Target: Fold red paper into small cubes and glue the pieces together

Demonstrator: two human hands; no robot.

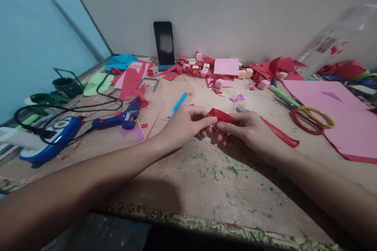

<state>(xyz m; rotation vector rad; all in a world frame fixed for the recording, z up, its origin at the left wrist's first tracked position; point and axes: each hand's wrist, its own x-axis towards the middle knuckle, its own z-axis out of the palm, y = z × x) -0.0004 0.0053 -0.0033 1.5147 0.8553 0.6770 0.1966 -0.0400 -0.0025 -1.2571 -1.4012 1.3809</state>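
A small folded piece of red paper [220, 115] is held up over the middle of the table by both hands. My left hand [196, 121] pinches its left side between thumb and fingers. On the other side, my right hand [243, 125] grips the paper's right edge, thumb in front; its lower fingers are curled beneath. The paper's underside is hidden by the fingers. Beyond my left hand lies a blue pen [177, 105]. Beside my right hand rests a red-handled tool [281, 132], its other end partly covered by the hand.
Scissors [312, 117] lie on pink paper sheets [353, 125] at right. To the left are a blue glue gun [118, 119] with its cable and a blue power strip [54, 141]. A phone [164, 43] leans against the wall beside several small paper cubes [203, 66].
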